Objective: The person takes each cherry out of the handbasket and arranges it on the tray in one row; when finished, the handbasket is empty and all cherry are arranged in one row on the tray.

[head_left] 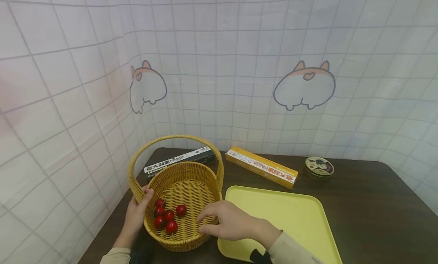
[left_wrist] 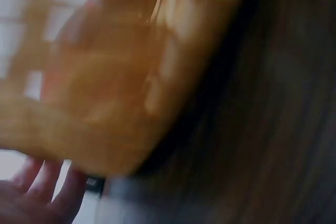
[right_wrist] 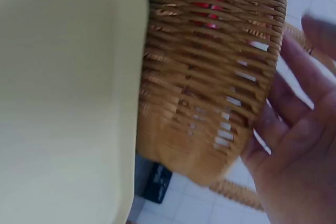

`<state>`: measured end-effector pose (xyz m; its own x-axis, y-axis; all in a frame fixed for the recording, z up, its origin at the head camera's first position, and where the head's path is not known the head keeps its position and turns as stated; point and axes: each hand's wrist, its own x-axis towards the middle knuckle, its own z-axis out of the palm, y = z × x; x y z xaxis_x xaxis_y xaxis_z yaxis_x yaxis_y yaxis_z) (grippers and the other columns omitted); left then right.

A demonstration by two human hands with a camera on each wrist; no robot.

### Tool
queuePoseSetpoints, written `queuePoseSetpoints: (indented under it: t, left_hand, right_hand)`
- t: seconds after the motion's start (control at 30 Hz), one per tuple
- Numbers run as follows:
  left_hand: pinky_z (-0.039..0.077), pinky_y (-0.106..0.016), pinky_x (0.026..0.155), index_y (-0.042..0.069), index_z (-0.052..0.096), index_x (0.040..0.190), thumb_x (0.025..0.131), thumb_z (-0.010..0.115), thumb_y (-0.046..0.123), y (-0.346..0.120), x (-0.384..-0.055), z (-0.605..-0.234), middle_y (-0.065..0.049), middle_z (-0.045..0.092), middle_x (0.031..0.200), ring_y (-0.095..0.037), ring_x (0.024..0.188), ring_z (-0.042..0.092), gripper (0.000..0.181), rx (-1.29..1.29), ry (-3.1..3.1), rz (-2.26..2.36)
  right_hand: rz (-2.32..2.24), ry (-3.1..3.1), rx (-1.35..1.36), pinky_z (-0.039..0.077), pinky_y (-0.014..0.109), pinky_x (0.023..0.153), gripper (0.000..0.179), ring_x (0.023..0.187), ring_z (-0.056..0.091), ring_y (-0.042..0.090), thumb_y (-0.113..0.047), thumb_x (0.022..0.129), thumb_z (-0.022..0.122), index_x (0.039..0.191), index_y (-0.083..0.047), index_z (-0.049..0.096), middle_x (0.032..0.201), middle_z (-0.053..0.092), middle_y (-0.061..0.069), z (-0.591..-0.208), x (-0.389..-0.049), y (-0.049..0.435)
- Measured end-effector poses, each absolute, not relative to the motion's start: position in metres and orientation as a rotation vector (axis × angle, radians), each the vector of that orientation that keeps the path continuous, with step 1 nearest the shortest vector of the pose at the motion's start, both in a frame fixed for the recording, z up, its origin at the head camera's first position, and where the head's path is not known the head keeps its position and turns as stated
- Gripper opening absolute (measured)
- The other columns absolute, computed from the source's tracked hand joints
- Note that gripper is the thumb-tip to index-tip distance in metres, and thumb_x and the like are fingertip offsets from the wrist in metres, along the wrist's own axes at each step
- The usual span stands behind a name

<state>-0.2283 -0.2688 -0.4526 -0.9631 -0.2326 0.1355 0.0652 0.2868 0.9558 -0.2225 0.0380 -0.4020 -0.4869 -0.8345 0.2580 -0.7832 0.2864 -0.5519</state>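
A yellow wicker basket with a tall arched handle stands at the left of the dark table. Several round dark-red cherries lie in its left part. My left hand grips the basket's left rim beside the foot of the handle; the left wrist view is badly blurred. Above the basket's right rim is my right hand, its thumb and fingers apart with nothing between them. In the right wrist view, the fingers spread close to the woven wall, and whether they touch it I cannot tell.
Right of the basket lies a pale yellow tray, partly under my right forearm. Behind are a dark pasta box, an orange pasta box and a round tin. A gridded curtain borders the table's back and left.
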Motion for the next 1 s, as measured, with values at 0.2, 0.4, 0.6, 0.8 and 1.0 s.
queuePoseSetpoints:
  t: [0.2,0.4,0.6,0.8,1.0]
  left_hand:
    - [0.037,-0.019,0.089,0.004,0.046,0.128,0.103,0.046,0.035,-0.259,-0.229,-0.456,-0.013,0.046,0.137,-0.005,0.108,0.046,0.041,0.284,-2.238,-1.769]
    - [0.034,-0.022,0.094,0.003,0.048,0.119,0.103,0.050,0.030,-0.256,-0.228,-0.456,-0.019,0.043,0.143,-0.008,0.113,0.043,0.032,0.274,-2.190,-1.796]
    - [0.037,-0.019,0.089,0.002,0.049,0.122,0.103,0.049,0.033,-0.258,-0.226,-0.454,-0.018,0.047,0.140,-0.008,0.109,0.046,0.036,0.290,-2.212,-1.731]
    - [0.044,-0.022,0.081,0.002,0.055,0.129,0.103,0.047,0.038,-0.258,-0.225,-0.456,-0.017,0.060,0.121,-0.010,0.097,0.054,0.045,0.326,-2.274,-1.518]
    - [0.042,-0.027,0.086,0.002,0.057,0.129,0.103,0.046,0.039,-0.259,-0.228,-0.456,-0.017,0.062,0.119,-0.013,0.101,0.054,0.047,0.323,-2.280,-1.466]
  right_hand:
    - [-0.946,2.570,-1.369,0.047,0.026,0.091,0.021,0.106,0.061,0.006,-0.028,0.099,0.058,0.111,-0.019,0.072,0.111,0.067,-0.011,-0.406,-0.235,0.005]
    - [-0.685,2.751,-1.218,0.045,0.035,0.099,0.033,0.123,0.054,0.017,-0.025,0.095,0.063,0.127,-0.018,0.063,0.129,0.061,-0.004,-0.413,-0.244,-0.028]
    - [-0.383,2.680,-1.266,0.042,0.036,0.103,0.050,0.130,0.049,0.021,-0.016,0.093,0.063,0.141,-0.020,0.052,0.145,0.048,0.005,-0.417,-0.250,-0.042]
    - [-0.370,2.607,-1.381,0.041,0.032,0.104,0.042,0.126,0.052,0.014,-0.010,0.092,0.063,0.132,-0.022,0.062,0.137,0.056,0.001,-0.419,-0.250,-0.041]
    - [-0.466,2.647,-1.399,0.047,0.020,0.084,0.038,0.093,0.060,0.002,0.002,0.084,0.066,0.115,-0.019,0.071,0.101,0.068,-0.010,-0.419,-0.252,-0.041]
